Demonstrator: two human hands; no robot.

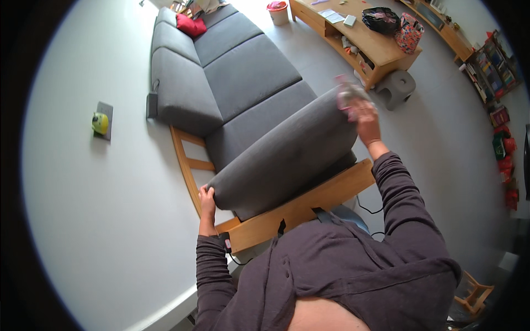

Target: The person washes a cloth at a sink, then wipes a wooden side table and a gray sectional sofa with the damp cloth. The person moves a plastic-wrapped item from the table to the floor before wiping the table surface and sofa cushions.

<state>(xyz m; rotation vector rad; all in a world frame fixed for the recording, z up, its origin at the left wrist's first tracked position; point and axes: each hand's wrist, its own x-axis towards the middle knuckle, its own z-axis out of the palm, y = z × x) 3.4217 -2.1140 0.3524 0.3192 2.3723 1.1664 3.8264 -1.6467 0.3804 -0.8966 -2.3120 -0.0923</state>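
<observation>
A grey upholstered sofa cushion [285,153] stands tilted on edge at the near end of a long sofa, just inside the wooden end frame [302,207]. My left hand [206,199] grips its left corner, thumb on top. Up at the cushion's far right corner, my right hand [366,120] holds a crumpled pink-and-white cloth [350,97] against or close to the fabric. Hand and cloth are blurred there. Beyond the raised cushion lie the flat grey seat cushions [252,68]. Wooden back slats [194,153] show at the left, where no back cushion stands.
A grey plastic stool [396,87] stands beside a wooden coffee table [372,41] bearing a black plastic bag [380,20] and a floral bag [409,33]. A red cushion [191,25] lies at the sofa's far end. Black cables [370,211] run near the frame. A white wall [83,186] borders the left.
</observation>
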